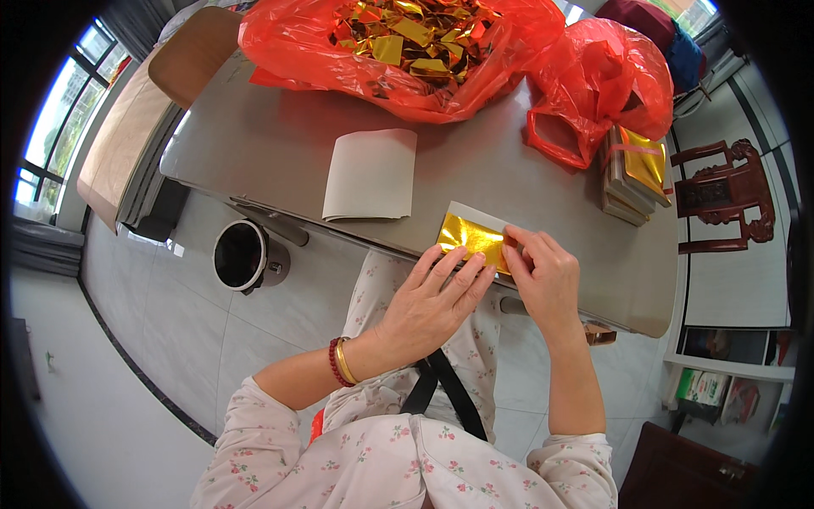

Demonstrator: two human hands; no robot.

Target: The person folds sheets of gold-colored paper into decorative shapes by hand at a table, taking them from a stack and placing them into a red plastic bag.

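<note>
At the table's near edge lies a sheet of gold foil paper (474, 234), partly folded, with a pale strip showing along its far side. My left hand (439, 286) rests on the foil's near edge, fingers spread and flat. My right hand (544, 267) pinches the right end of the sheet between thumb and fingers. A stack of white paper (370, 175) sits a little farther back on the left. Beyond it, an open red plastic bag (299, 54) is heaped with folded gold foil pieces (413, 38).
Bundled gold paper (636, 172) stands on the grey table (254, 140) at the right, beside a second red plastic bag (604, 83). A black-lined bin (245, 257) is on the floor at left. A carved wooden chair (725, 197) stands beyond the table's right end.
</note>
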